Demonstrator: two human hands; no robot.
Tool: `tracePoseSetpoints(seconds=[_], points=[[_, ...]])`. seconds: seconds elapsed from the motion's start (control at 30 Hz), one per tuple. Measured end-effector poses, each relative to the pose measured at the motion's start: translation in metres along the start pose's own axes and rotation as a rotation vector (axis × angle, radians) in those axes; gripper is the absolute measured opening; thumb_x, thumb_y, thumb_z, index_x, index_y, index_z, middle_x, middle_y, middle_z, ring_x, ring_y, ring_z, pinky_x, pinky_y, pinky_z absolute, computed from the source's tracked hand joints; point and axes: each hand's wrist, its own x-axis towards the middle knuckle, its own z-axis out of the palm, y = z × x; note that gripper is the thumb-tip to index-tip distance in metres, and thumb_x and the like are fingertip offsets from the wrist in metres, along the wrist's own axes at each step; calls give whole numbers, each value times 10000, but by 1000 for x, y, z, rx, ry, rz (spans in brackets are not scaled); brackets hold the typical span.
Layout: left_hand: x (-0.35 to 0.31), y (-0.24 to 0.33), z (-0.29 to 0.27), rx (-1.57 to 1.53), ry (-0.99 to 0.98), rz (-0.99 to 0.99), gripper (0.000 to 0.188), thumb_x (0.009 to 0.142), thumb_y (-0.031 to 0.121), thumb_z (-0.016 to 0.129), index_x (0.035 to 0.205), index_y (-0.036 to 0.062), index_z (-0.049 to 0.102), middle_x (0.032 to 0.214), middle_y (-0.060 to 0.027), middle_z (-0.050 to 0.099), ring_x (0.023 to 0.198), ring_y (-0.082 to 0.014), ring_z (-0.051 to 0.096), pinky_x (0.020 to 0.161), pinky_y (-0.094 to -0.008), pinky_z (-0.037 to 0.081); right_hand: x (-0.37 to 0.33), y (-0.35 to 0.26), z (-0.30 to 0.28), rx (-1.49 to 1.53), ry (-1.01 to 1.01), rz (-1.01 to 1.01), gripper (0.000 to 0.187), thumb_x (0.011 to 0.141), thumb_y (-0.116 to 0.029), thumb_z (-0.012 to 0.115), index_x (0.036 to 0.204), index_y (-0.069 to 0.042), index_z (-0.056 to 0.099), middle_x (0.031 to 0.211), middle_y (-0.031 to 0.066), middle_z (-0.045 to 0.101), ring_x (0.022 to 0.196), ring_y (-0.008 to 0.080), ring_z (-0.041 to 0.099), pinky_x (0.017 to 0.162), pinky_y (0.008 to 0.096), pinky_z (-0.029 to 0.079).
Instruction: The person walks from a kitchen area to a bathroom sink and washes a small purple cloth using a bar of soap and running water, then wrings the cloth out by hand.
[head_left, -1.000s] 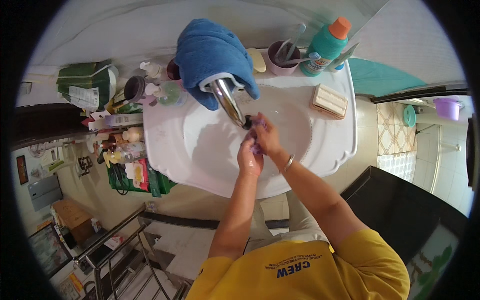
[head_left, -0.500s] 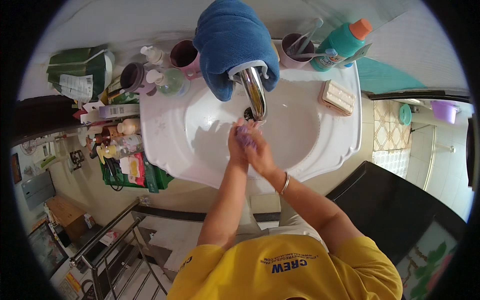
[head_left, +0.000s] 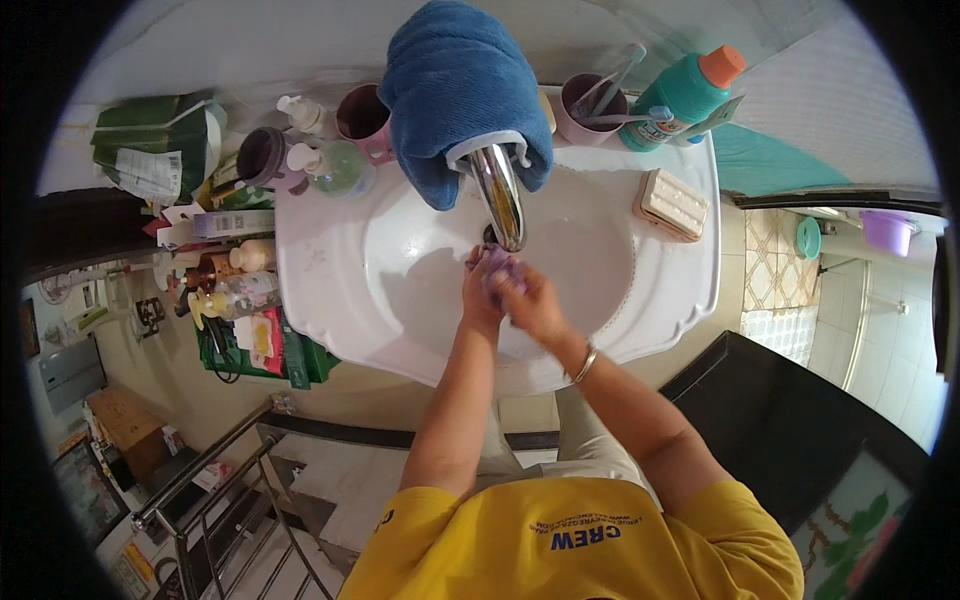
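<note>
1. gripping a crumpled purple cloth [head_left: 504, 272], the left hand [head_left: 480, 300] and right hand [head_left: 538, 308] curl nearly closed around it.
2. the cloth is at frame centre, just below the chrome faucet [head_left: 496, 198].

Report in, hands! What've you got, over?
Left hand, right hand: both gripping crumpled purple bundle. Bundle over white sink. Faucet spout close by.

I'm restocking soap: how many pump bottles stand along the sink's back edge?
2, both at left: clear bottle in front, white bottle behind it; the blue towel may hide others.
</note>
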Motion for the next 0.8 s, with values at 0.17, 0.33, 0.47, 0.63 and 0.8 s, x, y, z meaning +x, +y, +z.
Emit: tracePoseSetpoints(seconds=[0.17, 0.33, 0.47, 0.63, 0.8], points=[[-16, -8, 44, 193, 298, -111, 226, 888, 302, 513, 1005, 109, 514, 817, -44, 583, 767, -162, 572, 551, -309, 471, 48, 14, -8, -586, 163, -114, 347, 764, -373, 629, 760, -27, 599, 725, 202, 600, 675, 393, 590, 579, 429, 478], [11, 1, 5, 3, -288, -98, 378, 908, 423, 394, 1045, 94, 520, 920, -44, 553, 871, -192, 539, 720, -356, 439, 22, -2, 9, -836, 116, -391, 346, 756, -408, 611, 690, -70, 571, 656, 180, 597, 582, 351, 595, 513, 445, 475], [-22, -7, 57, 163, -177, -171, 386, 922, 420, 362, 1114, 116, 504, 1044, -33, 548, 1010, -215, 504, 881, -358, 410, 40, 12, -5, -931, 136, -265, 299, 792, -363, 583, 724, -73, 617, 687, 175, 612, 622, 353, 603, 567, 447, 482], [-9, -8, 31, 485, -76, -13, 448, 851, 483, 446, 1106, 122, 519, 1046, -74, 561, 1027, -231, 502, 928, -394, 367, 34, 3, -3, -901, 29, -289, 352, 789, -388, 565, 694, -55, 628, 688, 193, 609, 638, 350, 604, 579, 417, 493], [-44, 20, 70, 354, -42, -93, 653, 820, 598, 423, 1174, 51, 475, 1154, -139, 527, 1104, -282, 478, 975, -435, 353, 39, 16, -5, -887, 34, -78, 327, 782, -335, 583, 923, -41, 596, 779, 216, 618, 713, 365, 610, 658, 415, 488]])
